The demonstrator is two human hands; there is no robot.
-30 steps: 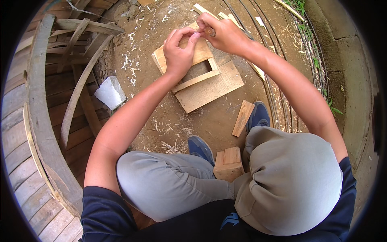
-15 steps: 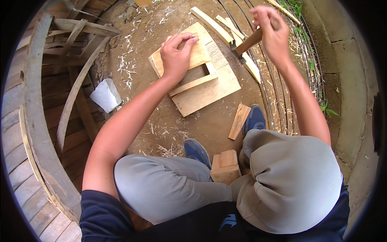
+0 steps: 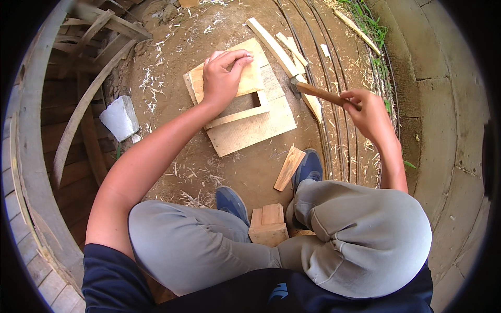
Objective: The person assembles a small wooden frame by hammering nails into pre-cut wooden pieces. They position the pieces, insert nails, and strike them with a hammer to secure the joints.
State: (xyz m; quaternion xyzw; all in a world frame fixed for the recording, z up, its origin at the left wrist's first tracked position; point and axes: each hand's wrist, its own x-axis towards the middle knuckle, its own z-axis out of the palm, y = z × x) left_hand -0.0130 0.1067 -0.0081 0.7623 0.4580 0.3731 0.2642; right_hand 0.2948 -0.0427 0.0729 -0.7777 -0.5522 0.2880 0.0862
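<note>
My left hand (image 3: 221, 78) is closed in a pinch over a wooden box frame (image 3: 238, 118); a tiny pale speck shows at the fingertips, too small to name. One board covers the frame's far part, while its near part is uncovered. Beneath it lies a flat panel of pale boards (image 3: 277, 121) on the ground. My right hand (image 3: 371, 116) grips a hammer (image 3: 322, 94) by the end of its wooden handle. The metal head points left and hangs beside the panel's right edge, apart from the left hand.
Wood strips (image 3: 271, 46) and dark bent rods (image 3: 334, 83) lie to the right, before a concrete wall (image 3: 441, 135). A white stone block (image 3: 120, 119) and curved timber framing (image 3: 83, 117) are left. A wood offcut (image 3: 289, 168) and small blocks (image 3: 269, 225) lie near my shoes.
The hammer in my right hand has come down and its handle now lies flatter. My left hand keeps its pinch over the box frame. The whole view has shifted slightly.
</note>
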